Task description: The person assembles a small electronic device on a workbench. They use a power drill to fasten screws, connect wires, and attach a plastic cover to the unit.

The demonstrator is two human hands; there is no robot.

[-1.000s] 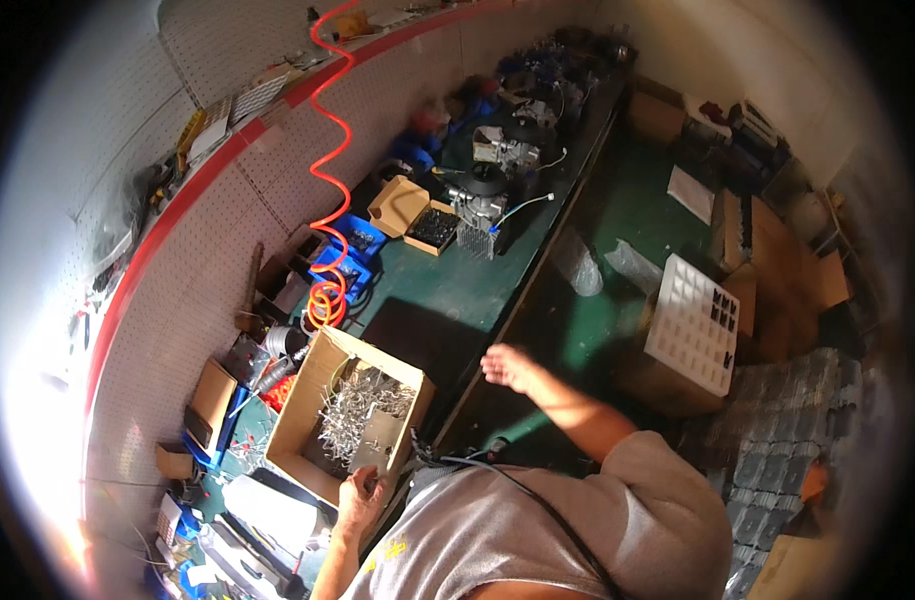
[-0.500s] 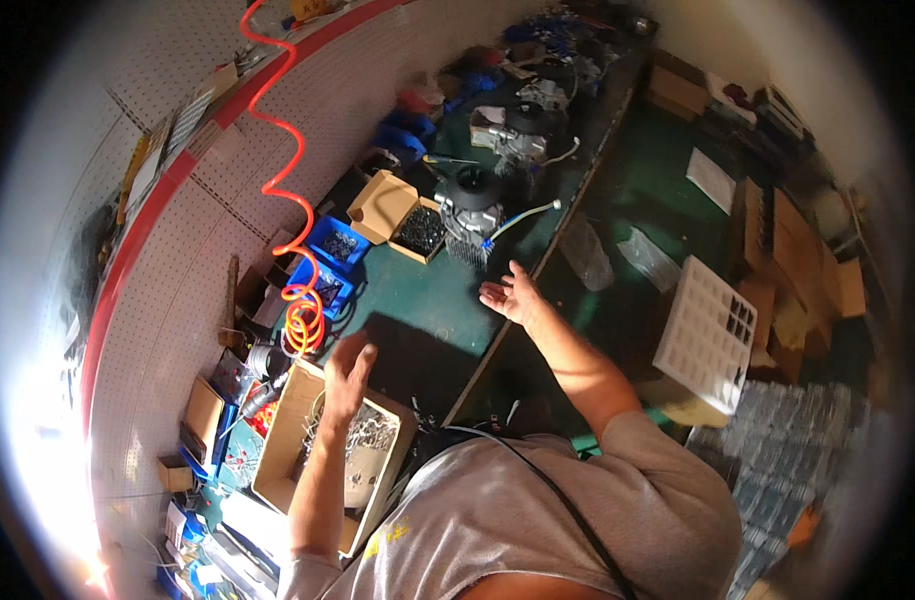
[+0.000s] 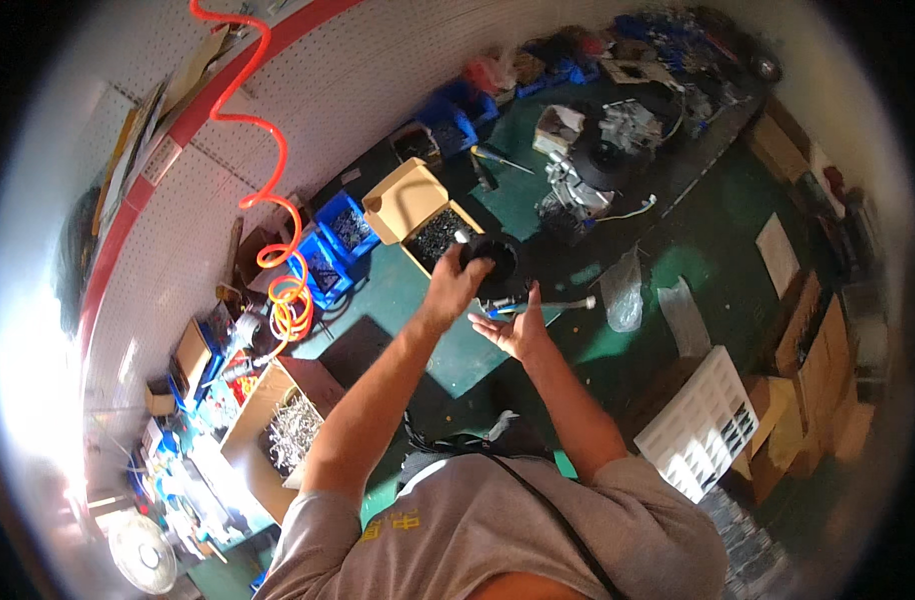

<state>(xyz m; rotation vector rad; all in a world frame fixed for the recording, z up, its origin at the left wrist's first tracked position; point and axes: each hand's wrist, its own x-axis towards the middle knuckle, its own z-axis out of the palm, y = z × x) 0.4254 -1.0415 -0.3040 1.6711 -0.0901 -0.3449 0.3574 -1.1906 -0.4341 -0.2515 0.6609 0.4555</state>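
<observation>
Now, left hand (image 3: pixel 456 285) up over the far part of the green bench top (image 3: pixel 433 340), fingers curled onto the rim of a round black ring-shaped part (image 3: pixel 490 262). That part sits just right of an open cardboard box of small dark screws (image 3: pixel 433 232). Right hand (image 3: pixel 513 328) just near of it, palm up, fingers spread, holding nothing. Blue plastic bins (image 3: pixel 333 245) to the left; orange coiled air hose (image 3: pixel 278 270) hangs beside them.
</observation>
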